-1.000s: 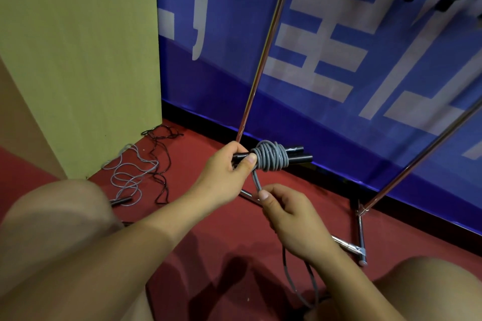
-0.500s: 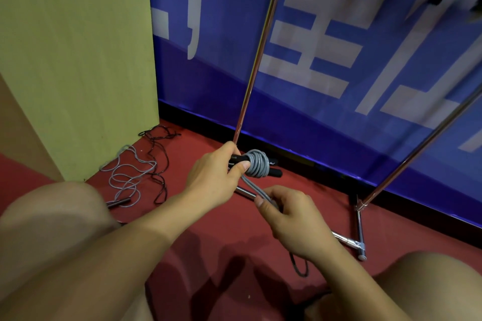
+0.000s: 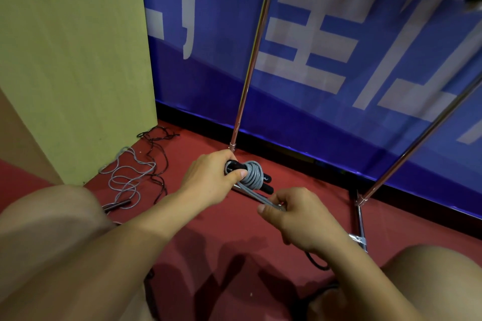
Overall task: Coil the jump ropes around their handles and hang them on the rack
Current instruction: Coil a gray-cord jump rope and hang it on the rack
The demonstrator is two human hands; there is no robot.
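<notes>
While grey rope (image 3: 252, 174) coils round black handles (image 3: 266, 183):
Left hand (image 3: 212, 180) grips handles; right hand (image 3: 297, 216) pinches taut rope.

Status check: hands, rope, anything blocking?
Left hand grips black handles, grey rope coil wrapped on. Right hand pinches rope tail. Loose ropes on floor, left; nothing blocking.

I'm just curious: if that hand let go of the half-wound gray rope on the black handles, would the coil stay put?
Probably not. The gray rope looks springy and smooth, and its free end runs taut to the right hand, so the turns would likely loosen. The left hand pins the coil with its thumb. The round black handles might roll.
</notes>
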